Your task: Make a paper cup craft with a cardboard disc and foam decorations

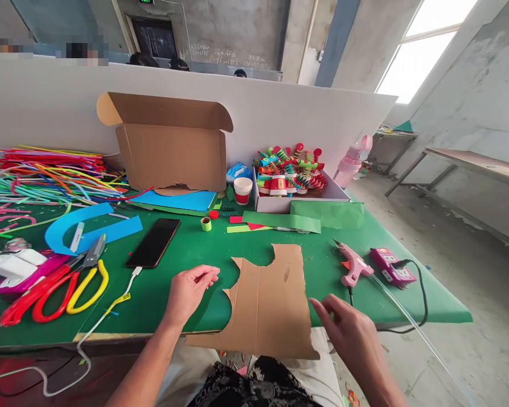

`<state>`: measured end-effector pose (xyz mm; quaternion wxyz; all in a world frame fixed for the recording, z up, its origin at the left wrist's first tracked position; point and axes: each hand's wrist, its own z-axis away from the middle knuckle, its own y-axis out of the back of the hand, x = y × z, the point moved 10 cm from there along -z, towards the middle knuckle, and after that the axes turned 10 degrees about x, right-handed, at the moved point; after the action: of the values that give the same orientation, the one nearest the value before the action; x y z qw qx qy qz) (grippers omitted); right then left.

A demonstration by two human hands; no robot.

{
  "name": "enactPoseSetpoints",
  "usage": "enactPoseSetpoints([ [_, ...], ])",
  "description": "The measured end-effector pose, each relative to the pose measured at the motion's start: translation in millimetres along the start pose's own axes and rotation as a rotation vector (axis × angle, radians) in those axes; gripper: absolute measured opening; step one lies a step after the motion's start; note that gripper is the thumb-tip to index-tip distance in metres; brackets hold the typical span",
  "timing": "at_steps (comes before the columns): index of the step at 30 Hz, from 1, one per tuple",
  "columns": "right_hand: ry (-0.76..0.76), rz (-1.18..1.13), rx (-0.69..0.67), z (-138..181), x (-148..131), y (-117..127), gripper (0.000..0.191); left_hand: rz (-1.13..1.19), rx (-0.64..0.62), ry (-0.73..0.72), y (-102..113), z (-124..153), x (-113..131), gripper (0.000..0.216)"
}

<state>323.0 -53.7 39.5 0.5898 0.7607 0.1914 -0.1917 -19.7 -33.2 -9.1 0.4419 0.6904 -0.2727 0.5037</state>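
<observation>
A: What could go wrong from here?

B: Judged risk one: the cardboard (275, 305) slips off the green table (203, 249). Cause: its near end overhangs the front edge, so a knock could tip it. Risk two: a burn, if the glue gun (353, 263) right of the cardboard is hot; cannot tell. Its long glue stick (401, 310), trailing farther right, could snag a sleeve or arm.

A: Hands?

B: Left hand (190, 291): just left of the cardboard, apart from it; thumb and fingertips pressed together, nothing visible between them. Right hand (348, 328): at the cardboard's right edge, fingers curled, thumb out. Contact, grip and degree of opening: cannot tell.
</observation>
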Motion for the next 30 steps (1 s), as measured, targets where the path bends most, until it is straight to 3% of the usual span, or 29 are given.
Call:
enactPoseSetpoints([
  [2,0.189,-0.065,0.010,-6.0,-38.6,-7.2,0.040,-0.020,0.002,-0.006,-0.1,-0.5,2.7,0.031],
  [6,0.532,-0.124,-0.193,1.0,-102.2,-57.7,0.032,-0.098,0.036,-0.095,9.3,1.3,16.4,0.034],
  [7,0.590,-0.083,-0.235,3.9,-109.2,-70.6,0.035,-0.116,0.056,-0.124,14.5,2.9,19.7,0.037],
  [9,0.655,0.004,-0.291,7.0,-113.1,-90.9,0.061,-0.161,0.104,-0.168,27.0,7.1,23.1,0.041],
  [11,0.668,0.050,-0.319,7.0,-109.6,-102.0,0.083,-0.235,0.139,-0.188,37.1,11.9,22.0,0.046],
  [13,0.666,0.066,-0.321,5.9,-105.5,-105.8,0.093,-0.333,0.148,-0.239,38.6,17.4,24.5,0.050],
  [15,0.653,0.071,-0.312,4.5,-102.4,-106.7,0.101,-0.438,0.133,-0.373,26.5,26.5,36.7,0.046],
  [17,0.632,0.065,-0.305,3.5,-100.2,-107.6,0.106,-0.528,0.086,-0.561,0.3,42.3,53.8,0.040],
  [21,0.599,0.054,-0.302,3.0,-97.1,-110.0,0.101,-0.658,-0.104,-0.800,-63.1,80.3,66.1,0.053],
  [23,0.616,0.052,-0.323,4.0,-97.5,-109.3,0.095,-0.709,-0.154,-0.887,-80.6,94.3,65.6,0.062],
  [30,0.719,0.038,-0.377,3.9,-94.5,-99.2,0.084,-0.788,-0.024,-1.204,-82.4,105.4,70.3,0.079],
])
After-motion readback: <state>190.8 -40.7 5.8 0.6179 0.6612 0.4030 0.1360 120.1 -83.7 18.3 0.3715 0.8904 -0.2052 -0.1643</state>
